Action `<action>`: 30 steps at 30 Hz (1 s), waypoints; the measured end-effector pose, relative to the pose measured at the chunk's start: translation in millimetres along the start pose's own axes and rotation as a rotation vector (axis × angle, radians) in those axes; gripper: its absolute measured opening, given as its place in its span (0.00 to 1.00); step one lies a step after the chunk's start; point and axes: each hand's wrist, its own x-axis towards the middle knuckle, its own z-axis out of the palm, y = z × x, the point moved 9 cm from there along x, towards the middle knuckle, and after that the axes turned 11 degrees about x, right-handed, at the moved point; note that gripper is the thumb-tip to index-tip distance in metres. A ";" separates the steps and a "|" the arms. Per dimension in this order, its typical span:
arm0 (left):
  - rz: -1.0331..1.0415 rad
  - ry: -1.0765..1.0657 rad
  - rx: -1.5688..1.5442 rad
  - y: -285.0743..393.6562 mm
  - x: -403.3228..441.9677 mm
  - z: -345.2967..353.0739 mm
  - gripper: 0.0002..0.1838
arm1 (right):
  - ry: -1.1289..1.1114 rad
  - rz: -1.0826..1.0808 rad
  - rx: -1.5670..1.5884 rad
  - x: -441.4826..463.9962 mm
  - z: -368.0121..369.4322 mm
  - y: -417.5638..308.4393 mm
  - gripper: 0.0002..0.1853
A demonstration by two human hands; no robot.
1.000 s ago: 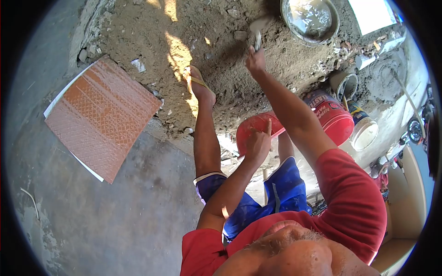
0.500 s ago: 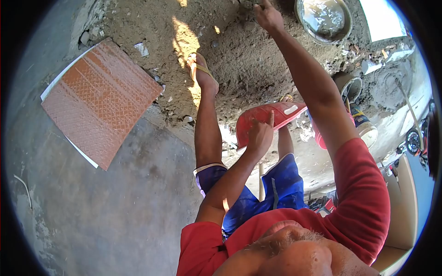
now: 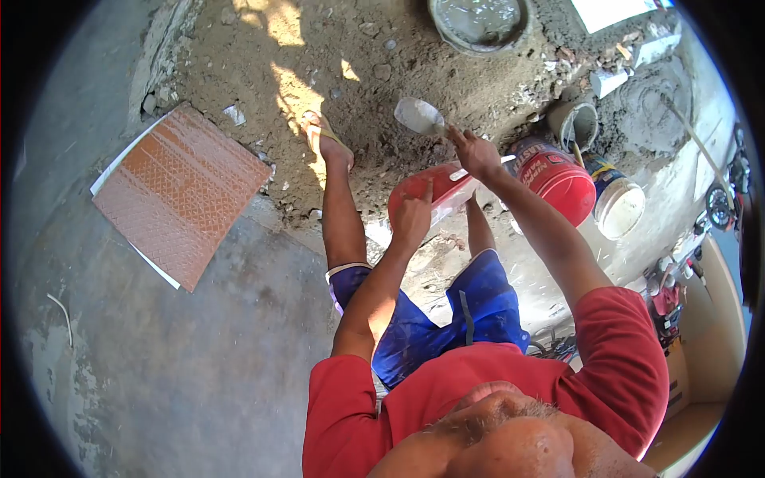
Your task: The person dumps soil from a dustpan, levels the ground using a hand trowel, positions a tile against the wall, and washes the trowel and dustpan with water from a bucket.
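Note:
My right hand (image 3: 479, 155) is closed around the handle of a trowel (image 3: 419, 115), whose rounded blade is over the soil. My left hand (image 3: 413, 219) grips a red plastic container (image 3: 414, 185) at its near side, with one finger stretched along it. The container is tilted, and its far end lies close below my right hand. Much of its inside is hidden. Beyond the trowel, a round basin (image 3: 480, 24) of grey wet mix rests on the soil.
A red bucket (image 3: 567, 193), a bucket with a white end (image 3: 620, 209) and a grey pail (image 3: 574, 126) are at the right. A brown patterned sheet (image 3: 183, 191) lies at the left. My sandalled foot (image 3: 327, 143) is on the soil.
My right hand has come back from near the basin towards the red container, with the trowel. My left hand still holds the container. The view has shifted slightly.

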 end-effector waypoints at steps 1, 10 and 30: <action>-0.004 -0.042 -0.009 0.4 -6.2 -2.3 0.41 | 0.088 0.042 0.120 -23.4 -18.0 14.6 0.23; -0.344 -0.022 -0.005 30.1 -77.4 -107.8 0.47 | 0.204 0.525 0.493 -260.5 -61.1 161.6 0.20; -0.723 0.509 -1.353 58.1 -261.6 -141.6 0.21 | -0.036 0.310 0.750 -463.9 51.7 262.1 0.19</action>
